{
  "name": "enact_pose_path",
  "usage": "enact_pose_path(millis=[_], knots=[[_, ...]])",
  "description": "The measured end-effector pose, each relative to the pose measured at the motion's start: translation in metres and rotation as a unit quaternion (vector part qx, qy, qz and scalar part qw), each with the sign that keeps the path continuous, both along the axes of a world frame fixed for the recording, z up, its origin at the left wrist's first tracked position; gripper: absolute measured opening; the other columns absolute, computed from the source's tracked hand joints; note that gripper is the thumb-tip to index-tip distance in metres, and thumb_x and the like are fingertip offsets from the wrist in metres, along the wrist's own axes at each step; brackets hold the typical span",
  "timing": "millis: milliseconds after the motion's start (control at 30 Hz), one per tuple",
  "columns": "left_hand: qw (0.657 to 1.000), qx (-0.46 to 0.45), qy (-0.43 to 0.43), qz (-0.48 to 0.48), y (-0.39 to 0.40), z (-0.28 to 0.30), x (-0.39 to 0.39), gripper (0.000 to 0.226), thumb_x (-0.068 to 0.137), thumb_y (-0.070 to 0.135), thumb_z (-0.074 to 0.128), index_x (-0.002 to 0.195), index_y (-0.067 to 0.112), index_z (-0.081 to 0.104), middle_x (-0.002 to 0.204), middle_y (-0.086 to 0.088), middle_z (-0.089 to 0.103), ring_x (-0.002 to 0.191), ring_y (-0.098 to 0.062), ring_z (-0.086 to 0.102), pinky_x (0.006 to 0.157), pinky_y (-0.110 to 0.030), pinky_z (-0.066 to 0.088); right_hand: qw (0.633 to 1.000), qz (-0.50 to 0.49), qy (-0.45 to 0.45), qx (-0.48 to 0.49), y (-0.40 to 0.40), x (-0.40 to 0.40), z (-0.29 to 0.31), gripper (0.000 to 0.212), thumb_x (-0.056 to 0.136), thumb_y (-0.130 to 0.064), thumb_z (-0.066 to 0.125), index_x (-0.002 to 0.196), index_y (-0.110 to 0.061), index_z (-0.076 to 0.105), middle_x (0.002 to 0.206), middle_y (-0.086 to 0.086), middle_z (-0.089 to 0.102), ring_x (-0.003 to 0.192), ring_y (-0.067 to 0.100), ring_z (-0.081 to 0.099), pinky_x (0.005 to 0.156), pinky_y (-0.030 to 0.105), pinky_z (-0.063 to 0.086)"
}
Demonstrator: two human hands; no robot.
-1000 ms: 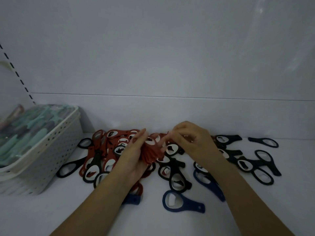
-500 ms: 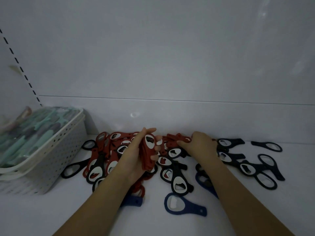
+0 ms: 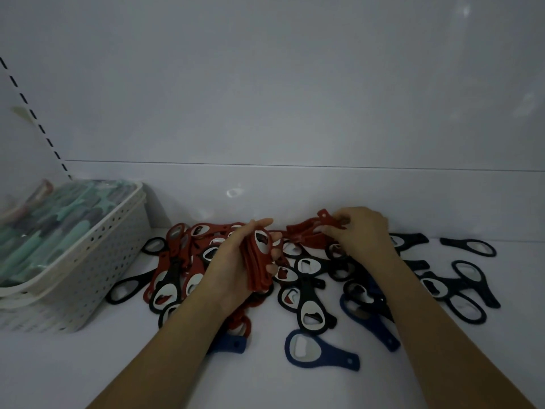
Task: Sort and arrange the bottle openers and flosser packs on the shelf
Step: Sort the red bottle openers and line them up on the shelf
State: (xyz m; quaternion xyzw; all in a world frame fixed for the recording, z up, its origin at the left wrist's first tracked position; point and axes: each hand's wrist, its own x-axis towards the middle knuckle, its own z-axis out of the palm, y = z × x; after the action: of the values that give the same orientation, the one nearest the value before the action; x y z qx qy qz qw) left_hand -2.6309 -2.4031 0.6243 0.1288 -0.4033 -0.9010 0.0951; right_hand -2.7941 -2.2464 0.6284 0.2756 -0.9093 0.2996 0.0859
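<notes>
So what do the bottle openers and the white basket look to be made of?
Red openers in the left hand: matte coloured bodies, likely rubbery plastic, around pale shiny inserts, probably metal. White basket: moulded plastic by its look, with regular perforated walls.

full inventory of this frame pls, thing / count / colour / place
red openers: many, red, loose pile left of centre
red stack: several, red, gripped in left hand
black openers: many, black, centre and right of shelf
blue openers: at least three, blue, front of pile
basket: one, white, perforated, far left
flosser packs: many, mostly teal, inside basket
shelf: one, white
left hand: holds red stack
right hand: pinches red openers at back
</notes>
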Motion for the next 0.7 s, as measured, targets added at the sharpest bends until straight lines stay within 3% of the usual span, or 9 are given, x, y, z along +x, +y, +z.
enact_pose_path(millis=[33,133,233,333,433,533,600,700], knots=[[1.000,0.004,0.002,0.003,0.000,0.001,0.000,0.038,0.098,0.032,0.049,0.127,0.009,0.058,0.100,-0.013,0.061,0.070,-0.020,0.055,0.050,-0.026,0.045,0.999,0.015,-0.009,-0.044,0.000,0.000,0.000,0.030,0.080,-0.050,0.071,0.088,-0.021,0.072,0.082,-0.007,0.069,0.078,0.012,0.063,0.077,0.029,0.049],[0.999,0.019,-0.005,0.026,-0.001,0.001,0.000,0.041,0.097,0.029,0.052,0.131,0.007,0.057,0.106,-0.016,0.059,0.071,-0.021,0.057,0.050,-0.027,0.047,0.994,0.023,-0.014,-0.106,0.000,0.001,0.003,0.028,0.090,-0.034,0.064,0.078,-0.008,0.067,0.071,0.003,0.065,0.068,0.018,0.061,0.058,0.021,0.044],[0.998,0.027,-0.012,0.049,-0.001,0.002,-0.001,0.041,0.096,0.025,0.054,0.131,0.005,0.056,0.107,-0.019,0.059,0.073,-0.023,0.059,0.049,-0.026,0.048,0.986,0.023,-0.065,-0.152,0.002,0.001,0.004,0.027,0.092,-0.031,0.060,0.086,-0.006,0.066,0.079,0.007,0.066,0.076,0.022,0.063,0.067,0.030,0.048],[0.998,0.041,-0.023,0.044,0.002,0.007,0.001,0.040,0.084,0.022,0.063,0.120,0.005,0.061,0.094,-0.017,0.065,0.074,-0.023,0.062,0.050,-0.025,0.051,0.973,0.035,-0.141,-0.181,0.005,0.001,0.006,0.019,0.093,-0.032,0.058,0.089,-0.015,0.066,0.085,0.004,0.068,0.084,0.022,0.066,0.079,0.039,0.055],[0.997,0.051,-0.038,0.044,0.002,0.007,0.001,0.041,0.084,0.023,0.064,0.121,0.004,0.061,0.092,-0.017,0.071,0.081,-0.027,0.069,0.054,-0.030,0.057,0.934,0.124,-0.236,-0.239,0.011,0.012,0.022,0.018,0.095,-0.033,0.057,0.097,-0.021,0.070,0.091,0.000,0.074,0.087,0.017,0.070,0.083,0.037,0.057],[0.998,0.027,-0.051,0.005,0.000,0.007,0.003,0.045,0.100,0.037,0.049,0.132,0.006,0.054,0.111,-0.022,0.071,0.092,-0.032,0.072,0.074,-0.045,0.062,0.907,0.257,-0.293,-0.160,0.011,0.027,0.032,0.021,0.095,-0.031,0.055,0.107,-0.019,0.067,0.093,-0.003,0.075,0.085,0.010,0.071,0.076,0.023,0.054],[0.996,-0.020,-0.064,-0.063,0.003,0.009,0.008,0.054,0.099,0.049,0.046,0.131,0.007,0.057,0.120,-0.021,0.068,0.102,-0.033,0.070,0.083,-0.049,0.059,0.912,0.283,-0.278,-0.101,0.002,0.034,0.027,0.018,0.095,-0.030,0.058,0.105,-0.019,0.067,0.093,-0.002,0.074,0.085,0.011,0.070,0.075,0.024,0.056],[0.981,-0.109,-0.090,-0.135,0.009,0.007,0.011,0.054,0.094,0.052,0.050,0.128,0.012,0.063,0.122,-0.016,0.068,0.111,-0.033,0.067,0.072,-0.034,0.061,0.945,0.282,-0.157,-0.055,-0.014,0.036,0.014,0.013,0.093,-0.030,0.062,0.099,-0.022,0.068,0.090,-0.005,0.071,0.084,0.010,0.066,0.079,0.031,0.055]])
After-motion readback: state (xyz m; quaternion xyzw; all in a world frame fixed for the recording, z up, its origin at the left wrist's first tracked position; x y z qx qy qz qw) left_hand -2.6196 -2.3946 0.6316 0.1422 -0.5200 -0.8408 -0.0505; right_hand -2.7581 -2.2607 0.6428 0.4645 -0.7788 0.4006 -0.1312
